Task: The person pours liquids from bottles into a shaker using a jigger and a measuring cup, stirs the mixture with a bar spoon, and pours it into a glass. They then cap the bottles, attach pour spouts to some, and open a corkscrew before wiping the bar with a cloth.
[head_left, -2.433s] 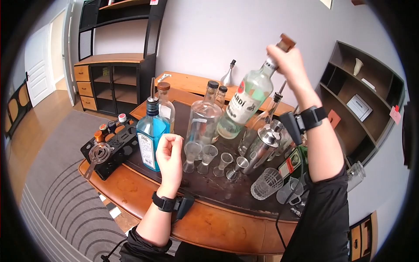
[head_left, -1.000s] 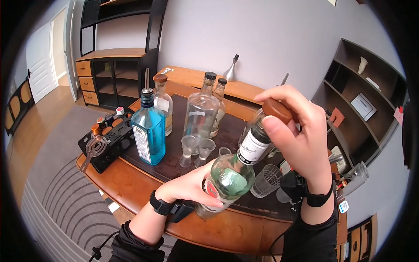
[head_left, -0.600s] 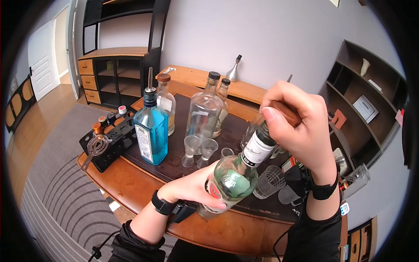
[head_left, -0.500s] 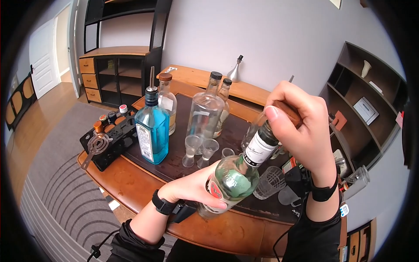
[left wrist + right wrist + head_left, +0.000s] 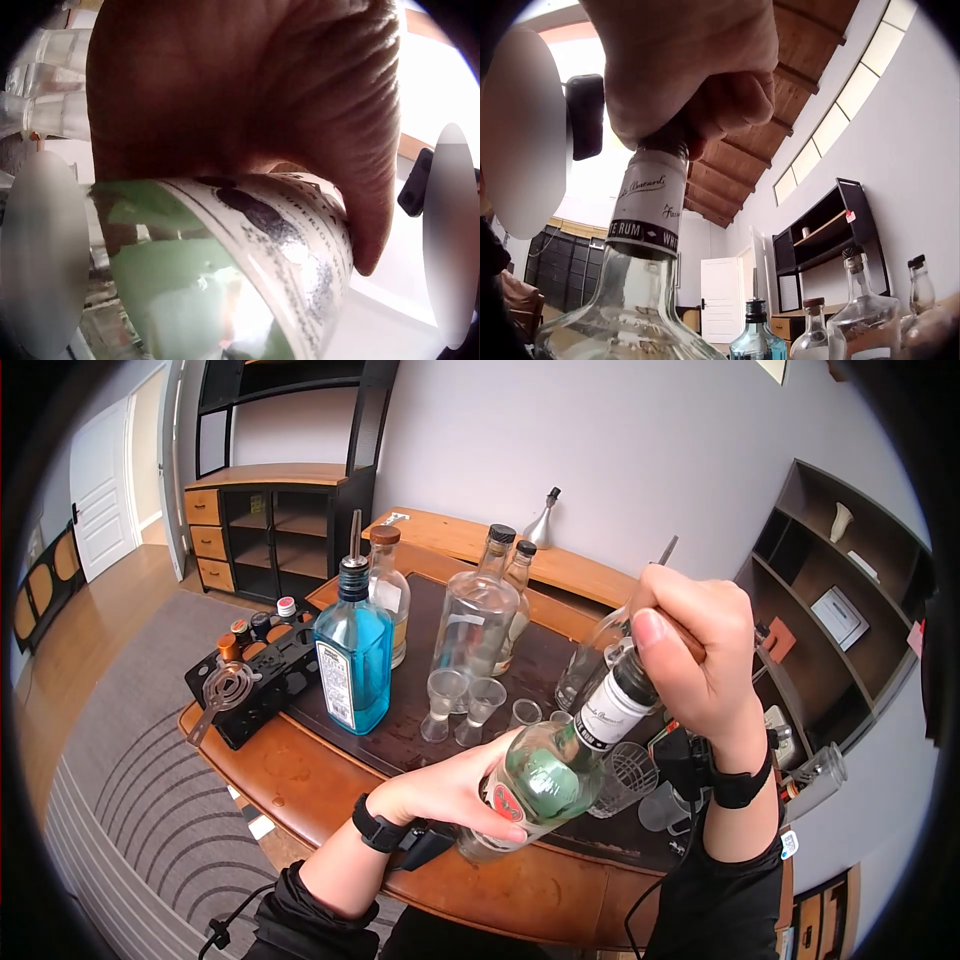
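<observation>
A pale green glass bottle (image 5: 550, 780) with a white label leans to the right above the table's front edge. My left hand (image 5: 450, 790) grips its lower body, thumb across the label; in the left wrist view the palm (image 5: 240, 90) curves over the label (image 5: 277, 232). At the top, my right hand (image 5: 700, 650) curls round the stopper, which the fingers mostly cover. The right wrist view shows the right hand (image 5: 694, 67) closed over the top of the neck, above the neck label (image 5: 649, 199).
A blue bottle (image 5: 352, 660) with a metal pourer stands left of several clear bottles. Small measuring glasses (image 5: 440, 705) are mid-table, with a patterned tumbler (image 5: 628, 775) and a jug (image 5: 662, 808) to the right. A black rack (image 5: 245, 710) holding a strainer (image 5: 225, 690) sits left.
The bottle came down from the raised right hand to above the table's front edge. My left hand took hold of its body, and my right hand moved from the neck onto the stopper.
</observation>
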Available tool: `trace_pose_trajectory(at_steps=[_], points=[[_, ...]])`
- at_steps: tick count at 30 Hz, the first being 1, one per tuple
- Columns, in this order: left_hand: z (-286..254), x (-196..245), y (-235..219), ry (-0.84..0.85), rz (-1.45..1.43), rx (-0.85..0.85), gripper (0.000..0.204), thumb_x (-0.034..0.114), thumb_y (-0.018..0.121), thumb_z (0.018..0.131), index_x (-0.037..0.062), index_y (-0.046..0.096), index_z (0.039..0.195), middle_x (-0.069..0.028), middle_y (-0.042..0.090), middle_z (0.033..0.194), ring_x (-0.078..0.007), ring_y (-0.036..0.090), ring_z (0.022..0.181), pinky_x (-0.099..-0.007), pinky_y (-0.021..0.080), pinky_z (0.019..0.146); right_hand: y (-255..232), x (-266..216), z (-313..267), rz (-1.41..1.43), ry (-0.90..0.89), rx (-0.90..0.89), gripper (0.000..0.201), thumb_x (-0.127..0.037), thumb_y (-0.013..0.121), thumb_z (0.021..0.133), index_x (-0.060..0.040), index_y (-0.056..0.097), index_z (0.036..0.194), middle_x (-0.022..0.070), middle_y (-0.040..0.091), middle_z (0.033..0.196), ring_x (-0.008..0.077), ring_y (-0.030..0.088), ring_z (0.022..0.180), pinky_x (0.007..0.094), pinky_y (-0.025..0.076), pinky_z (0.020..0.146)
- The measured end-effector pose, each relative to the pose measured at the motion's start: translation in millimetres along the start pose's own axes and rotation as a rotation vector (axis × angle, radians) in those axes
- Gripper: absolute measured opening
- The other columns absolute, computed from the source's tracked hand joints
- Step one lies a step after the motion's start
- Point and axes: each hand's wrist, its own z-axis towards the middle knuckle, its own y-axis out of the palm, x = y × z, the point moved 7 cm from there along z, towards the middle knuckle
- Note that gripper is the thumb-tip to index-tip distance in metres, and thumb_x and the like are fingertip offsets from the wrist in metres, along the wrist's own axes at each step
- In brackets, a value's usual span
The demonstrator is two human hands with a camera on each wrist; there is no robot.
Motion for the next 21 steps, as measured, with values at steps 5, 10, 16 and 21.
trace_pose_trajectory(at_steps=[5,10,16,21], points=[[0,4,-7,0.041,-0.029,0.144,0.1,0.012,0.084,0.071,0.0027,0.023,0.15,-0.0083,0.044,0.139,-0.016,0.041,0.129,-0.0342,0.035,0.108,-1,-3,2,-0.262,0.227,0.043,0.028,-0.016,0.06,0.086,-0.003,0.051,0.063,0.0131,0.045,0.049,0.0292,0.047,0.042,0.038,0.038,0.045],[3,6,-8,0.101,0.168,0.219,0.098,0.011,0.085,0.07,0.0028,0.025,0.148,-0.0088,0.047,0.137,-0.0158,0.043,0.126,-0.033,0.036,0.107,-6,-14,2,-0.71,0.334,0.05,0.032,-0.021,0.061,0.085,-0.0031,0.057,0.059,0.0157,0.051,0.048,0.0324,0.055,0.045,0.0405,0.044,0.046],[3,14,-10,0.159,0.358,0.283,0.09,0.016,0.086,0.068,0.004,0.036,0.141,-0.0084,0.056,0.126,-0.0159,0.052,0.116,-0.0325,0.042,0.1,-4,-12,5,-0.635,0.238,0.057,0.032,-0.021,0.062,0.084,-0.0032,0.057,0.058,0.0145,0.05,0.046,0.0327,0.053,0.042,0.0398,0.044,0.045],[4,15,-10,0.143,0.368,0.292,0.085,0.018,0.086,0.067,0.0046,0.04,0.137,-0.0075,0.059,0.121,-0.0157,0.055,0.111,-0.0322,0.043,0.097,-5,-8,3,-0.519,0.173,0.056,0.032,-0.019,0.062,0.083,-0.0034,0.05,0.057,0.0126,0.047,0.046,0.0321,0.05,0.042,0.0385,0.041,0.043]])
